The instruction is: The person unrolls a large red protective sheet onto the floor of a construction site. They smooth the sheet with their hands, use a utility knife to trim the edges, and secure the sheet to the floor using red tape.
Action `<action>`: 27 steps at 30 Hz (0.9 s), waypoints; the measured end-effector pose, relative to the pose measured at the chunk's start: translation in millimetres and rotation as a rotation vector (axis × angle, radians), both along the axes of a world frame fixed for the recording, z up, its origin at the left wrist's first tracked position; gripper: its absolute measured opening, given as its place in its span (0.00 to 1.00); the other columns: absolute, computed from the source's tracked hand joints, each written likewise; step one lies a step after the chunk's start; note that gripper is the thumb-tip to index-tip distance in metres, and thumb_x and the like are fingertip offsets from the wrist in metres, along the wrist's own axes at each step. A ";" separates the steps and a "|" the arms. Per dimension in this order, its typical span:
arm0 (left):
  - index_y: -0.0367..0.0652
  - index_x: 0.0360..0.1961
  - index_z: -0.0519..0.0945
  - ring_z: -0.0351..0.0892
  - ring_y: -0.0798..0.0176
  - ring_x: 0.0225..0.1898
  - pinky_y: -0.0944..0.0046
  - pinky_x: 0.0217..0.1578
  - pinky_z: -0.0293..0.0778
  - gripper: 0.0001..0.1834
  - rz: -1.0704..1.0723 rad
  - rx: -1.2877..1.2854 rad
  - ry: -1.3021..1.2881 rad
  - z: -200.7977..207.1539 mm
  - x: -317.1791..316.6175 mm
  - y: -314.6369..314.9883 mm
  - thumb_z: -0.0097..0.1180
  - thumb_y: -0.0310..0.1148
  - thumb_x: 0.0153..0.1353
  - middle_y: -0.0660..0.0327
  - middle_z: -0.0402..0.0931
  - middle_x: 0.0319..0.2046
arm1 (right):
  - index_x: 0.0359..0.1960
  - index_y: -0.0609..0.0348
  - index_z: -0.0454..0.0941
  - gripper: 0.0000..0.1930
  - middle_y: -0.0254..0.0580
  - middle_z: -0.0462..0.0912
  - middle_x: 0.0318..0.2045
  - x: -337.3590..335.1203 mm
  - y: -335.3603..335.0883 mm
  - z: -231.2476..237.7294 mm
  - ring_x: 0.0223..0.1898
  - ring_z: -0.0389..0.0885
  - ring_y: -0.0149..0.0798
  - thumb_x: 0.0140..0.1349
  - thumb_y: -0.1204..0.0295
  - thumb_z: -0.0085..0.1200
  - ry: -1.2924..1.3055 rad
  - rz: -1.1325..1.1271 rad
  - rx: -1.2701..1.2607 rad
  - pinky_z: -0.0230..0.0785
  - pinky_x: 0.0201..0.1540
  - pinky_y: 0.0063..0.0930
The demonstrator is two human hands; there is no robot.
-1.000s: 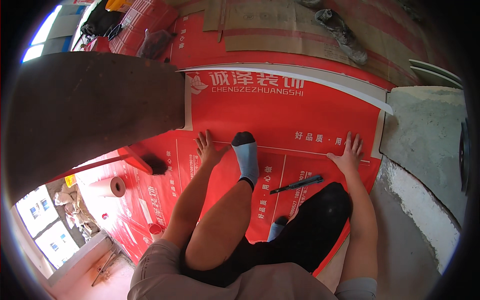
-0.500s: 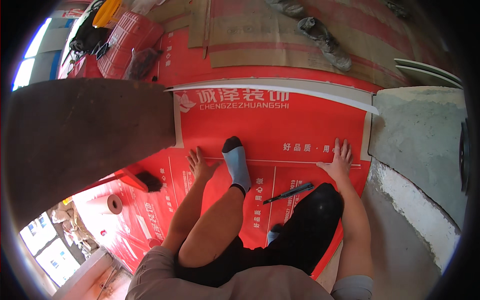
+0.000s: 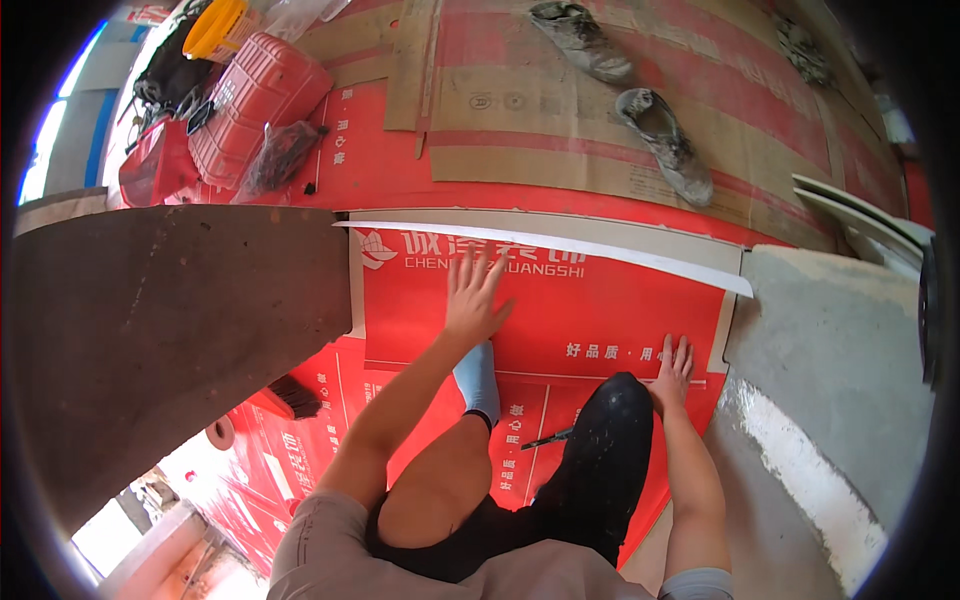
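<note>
Two bare hands were spread over a red printed sheet [image 3: 640,315], which lay on the floor between a dark wall end [image 3: 190,310] and a grey wall end [image 3: 825,330]. The left hand [image 3: 476,305] had its fingers loosely fanned and grasped nothing; they pointed at a white strip [image 3: 690,274] just beyond their tips, along the sheet's far side. Whether that palm bore down or only skimmed, I could not tell. The right hand [image 3: 670,382] was unclenched too, its fingers laid out near the sheet's right side, with a dark-clad knee [image 3: 612,420] just left of the wrist.

The step in hand looked like smoothing and steadying the sheet. The next move, I judged, called for the right fingers to anchor their corner while the left fingers pressed outward to the far edge without creasing it. A slim dark tool [image 3: 545,439] lay nearer the body than either hand's fingers, partly hidden by the knee.
</note>
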State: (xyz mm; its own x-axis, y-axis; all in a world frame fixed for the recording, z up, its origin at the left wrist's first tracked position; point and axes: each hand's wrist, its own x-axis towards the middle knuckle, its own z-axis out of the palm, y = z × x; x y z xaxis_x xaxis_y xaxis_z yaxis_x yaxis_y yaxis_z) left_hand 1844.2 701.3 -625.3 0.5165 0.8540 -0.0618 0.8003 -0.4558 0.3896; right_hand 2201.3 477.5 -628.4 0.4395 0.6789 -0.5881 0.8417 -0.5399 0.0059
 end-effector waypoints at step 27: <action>0.47 0.74 0.56 0.37 0.43 0.77 0.35 0.72 0.29 0.45 0.532 0.043 0.263 -85.5 -127.2 -42.9 0.52 0.60 0.62 0.52 0.46 0.76 | 0.73 0.52 0.58 0.36 0.51 0.53 0.75 36.1 38.2 -77.1 0.75 0.49 0.55 0.66 0.53 0.49 -0.174 0.245 0.614 0.37 0.75 0.58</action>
